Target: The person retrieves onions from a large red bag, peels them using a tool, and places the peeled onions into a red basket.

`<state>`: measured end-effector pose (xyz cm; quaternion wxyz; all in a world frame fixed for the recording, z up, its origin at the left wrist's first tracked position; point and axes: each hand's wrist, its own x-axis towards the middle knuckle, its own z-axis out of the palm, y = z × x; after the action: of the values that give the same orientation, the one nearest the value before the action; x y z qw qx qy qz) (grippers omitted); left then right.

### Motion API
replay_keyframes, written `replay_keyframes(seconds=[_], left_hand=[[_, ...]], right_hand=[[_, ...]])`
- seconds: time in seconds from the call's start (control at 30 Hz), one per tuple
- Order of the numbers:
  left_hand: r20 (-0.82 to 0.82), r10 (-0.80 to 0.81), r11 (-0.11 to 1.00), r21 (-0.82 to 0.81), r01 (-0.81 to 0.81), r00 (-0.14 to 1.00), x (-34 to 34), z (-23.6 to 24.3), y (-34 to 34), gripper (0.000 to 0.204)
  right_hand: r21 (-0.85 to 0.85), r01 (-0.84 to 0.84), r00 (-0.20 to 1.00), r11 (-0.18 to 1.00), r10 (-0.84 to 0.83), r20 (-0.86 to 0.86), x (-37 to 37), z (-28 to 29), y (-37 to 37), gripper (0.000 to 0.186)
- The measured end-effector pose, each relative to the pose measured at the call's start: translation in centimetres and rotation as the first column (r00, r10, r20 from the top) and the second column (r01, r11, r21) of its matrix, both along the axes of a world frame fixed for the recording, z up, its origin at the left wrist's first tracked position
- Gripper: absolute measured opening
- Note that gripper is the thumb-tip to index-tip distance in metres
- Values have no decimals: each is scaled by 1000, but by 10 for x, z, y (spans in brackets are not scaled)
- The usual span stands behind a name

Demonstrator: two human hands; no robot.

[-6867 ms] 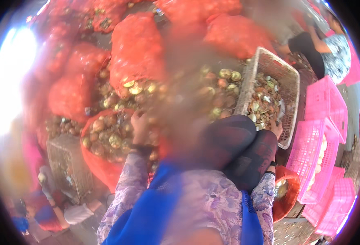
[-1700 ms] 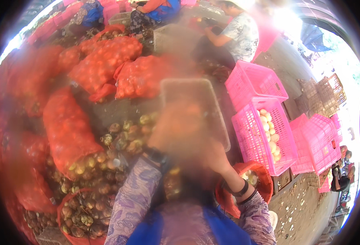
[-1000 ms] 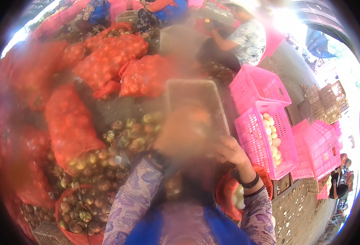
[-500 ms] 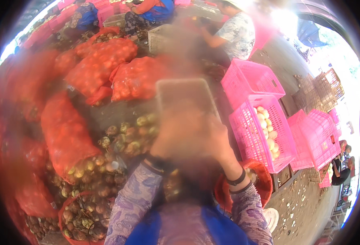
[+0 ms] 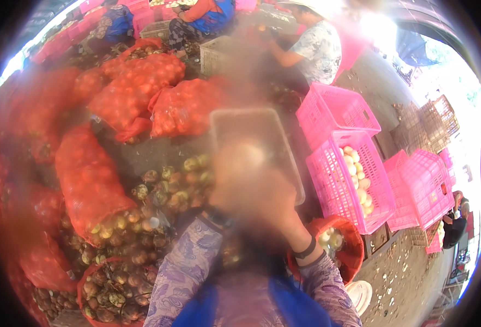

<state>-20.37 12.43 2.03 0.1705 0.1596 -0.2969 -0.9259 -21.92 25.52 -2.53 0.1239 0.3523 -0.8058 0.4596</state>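
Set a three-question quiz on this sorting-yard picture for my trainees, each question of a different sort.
1. True or false: the pink crate next to the grey tray holds pale round produce.
2. The red mesh sacks lie on which side of the tray? A: the left. B: the right.
3. Fill in: the seated person in the patterned white top is at the ___ of the picture.

Key: 1 true; 2 A; 3 top.

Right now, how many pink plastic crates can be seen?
At least 4: an empty pink crate, one holding pale round items, and two stacked to the right. More may sit blurred along the top edge.
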Motion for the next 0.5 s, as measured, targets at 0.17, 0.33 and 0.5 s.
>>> replay_keyframes(seconds=[0.17, 0.33, 0.5], left_hand=[[-204, -171, 938, 264, 223, 964, 20, 21, 12, 39], [-272, -167, 972, 117, 205, 948, 4, -15, 15, 43], [-144, -153, 919, 344, 195, 978, 10, -3, 28, 47]], right_hand=[[211, 145, 988, 967, -130, -82, 18, 56, -1, 34], [-16, 350, 915, 936, -346, -210, 1, 69, 0, 14], [-510, 182, 958, 841, -36, 283, -41, 70, 20, 6]])
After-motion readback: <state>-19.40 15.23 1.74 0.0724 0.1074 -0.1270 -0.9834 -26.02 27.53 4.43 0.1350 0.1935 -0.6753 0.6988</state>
